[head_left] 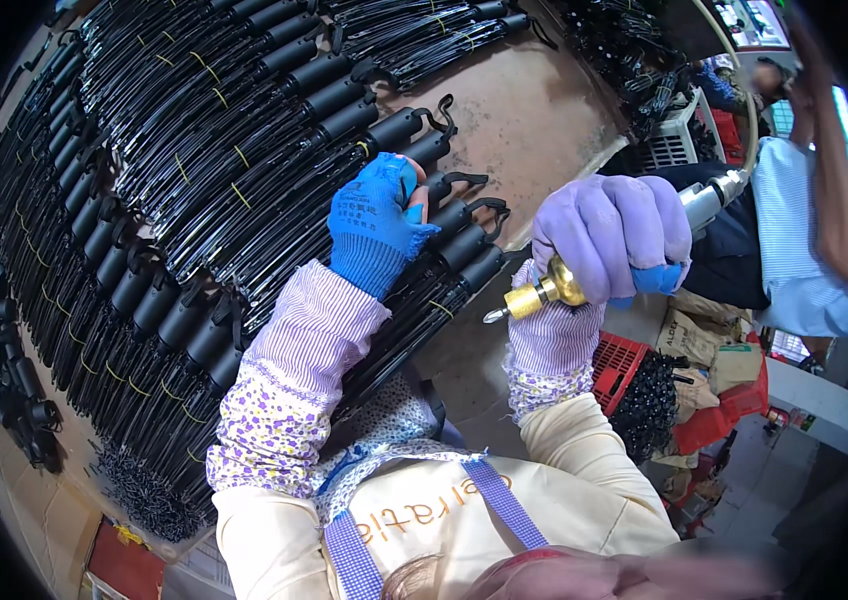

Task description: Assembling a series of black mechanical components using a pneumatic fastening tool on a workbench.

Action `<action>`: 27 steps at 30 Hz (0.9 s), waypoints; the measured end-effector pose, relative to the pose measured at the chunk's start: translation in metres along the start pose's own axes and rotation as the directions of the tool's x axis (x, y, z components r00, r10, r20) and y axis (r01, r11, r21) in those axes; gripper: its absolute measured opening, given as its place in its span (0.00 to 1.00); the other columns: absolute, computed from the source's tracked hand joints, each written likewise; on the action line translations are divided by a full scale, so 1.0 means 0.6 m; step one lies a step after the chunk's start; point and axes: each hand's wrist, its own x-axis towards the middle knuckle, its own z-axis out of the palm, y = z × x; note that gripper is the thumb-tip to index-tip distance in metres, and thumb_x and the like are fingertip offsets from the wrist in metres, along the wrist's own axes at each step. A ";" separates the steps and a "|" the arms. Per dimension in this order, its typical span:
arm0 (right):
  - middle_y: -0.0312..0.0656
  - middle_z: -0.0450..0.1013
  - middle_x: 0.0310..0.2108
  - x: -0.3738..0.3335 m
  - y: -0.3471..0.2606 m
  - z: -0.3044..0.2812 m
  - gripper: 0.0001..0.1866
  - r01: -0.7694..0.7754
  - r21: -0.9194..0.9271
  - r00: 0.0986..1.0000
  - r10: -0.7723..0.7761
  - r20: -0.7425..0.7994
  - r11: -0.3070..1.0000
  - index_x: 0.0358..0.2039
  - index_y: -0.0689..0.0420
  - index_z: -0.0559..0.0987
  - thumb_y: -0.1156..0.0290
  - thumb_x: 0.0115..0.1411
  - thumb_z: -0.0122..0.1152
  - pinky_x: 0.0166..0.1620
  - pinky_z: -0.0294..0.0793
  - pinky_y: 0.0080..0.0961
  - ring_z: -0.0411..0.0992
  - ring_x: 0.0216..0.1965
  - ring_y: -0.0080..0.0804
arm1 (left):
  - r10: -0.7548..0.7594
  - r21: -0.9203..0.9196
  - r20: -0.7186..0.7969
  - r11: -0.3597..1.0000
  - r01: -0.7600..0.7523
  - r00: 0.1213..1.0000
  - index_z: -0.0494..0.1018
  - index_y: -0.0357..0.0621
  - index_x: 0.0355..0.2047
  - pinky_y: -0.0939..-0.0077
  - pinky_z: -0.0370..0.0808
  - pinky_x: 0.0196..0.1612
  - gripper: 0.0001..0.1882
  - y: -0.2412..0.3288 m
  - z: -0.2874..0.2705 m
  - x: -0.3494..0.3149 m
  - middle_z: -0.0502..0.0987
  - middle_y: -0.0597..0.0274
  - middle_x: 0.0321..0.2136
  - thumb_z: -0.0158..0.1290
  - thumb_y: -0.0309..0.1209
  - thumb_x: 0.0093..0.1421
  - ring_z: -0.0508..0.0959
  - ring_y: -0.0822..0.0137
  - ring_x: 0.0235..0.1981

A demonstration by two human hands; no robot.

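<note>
Rows of folded black umbrella frames (184, 140) with black handles (465, 246) and wrist straps lie on the table. My left hand (380, 214), in a blue glove with bare fingertips showing, rests over the near handles. Its fingers are curled together, and whatever they pinch is hidden. To the right, my right hand (612, 238) wears a purple glove over a blue one. It is wrapped round a power screwdriver (542, 295) with a brass nose, whose bit points left toward the handle ends. A hose (750, 120) runs up from the tool's back end.
Bare tabletop (519, 105) shows beyond the handles. Another person in a light blue shirt (809, 240) is close on the right. A white crate (669, 150) stands at the far right; below my right arm is a red basket (618, 365) beside a heap of black parts (646, 410).
</note>
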 end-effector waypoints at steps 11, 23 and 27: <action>0.37 0.71 0.25 -0.013 0.014 0.005 0.09 0.001 -0.156 0.994 -0.018 -0.107 0.988 0.34 0.53 0.72 0.74 0.51 0.59 0.21 0.70 0.21 0.68 0.17 0.24 | -0.026 -0.050 0.005 0.998 0.026 1.000 0.75 0.40 0.31 0.78 0.73 0.32 0.08 -0.007 -0.012 -0.009 0.77 0.64 0.27 0.56 0.19 0.48 0.74 0.68 0.24; 0.39 0.70 0.32 -0.032 0.088 -0.072 0.09 -0.178 -0.905 0.879 -0.352 -0.323 0.387 0.38 0.59 0.72 0.76 0.56 0.53 0.32 0.69 0.24 0.65 0.27 0.24 | 0.258 0.044 0.072 0.964 -0.262 0.963 0.76 0.40 0.32 0.78 0.73 0.33 0.12 -0.068 -0.055 0.061 0.77 0.64 0.27 0.56 0.17 0.46 0.76 0.68 0.26; 0.38 0.71 0.30 -0.021 0.109 -0.091 0.07 -0.160 -0.910 0.847 -0.420 -0.325 0.381 0.36 0.59 0.74 0.76 0.55 0.55 0.33 0.70 0.22 0.65 0.26 0.24 | 0.279 0.091 0.119 0.953 -0.290 0.953 0.76 0.44 0.35 0.77 0.71 0.30 0.16 -0.079 -0.055 0.063 0.76 0.65 0.27 0.57 0.18 0.43 0.74 0.66 0.24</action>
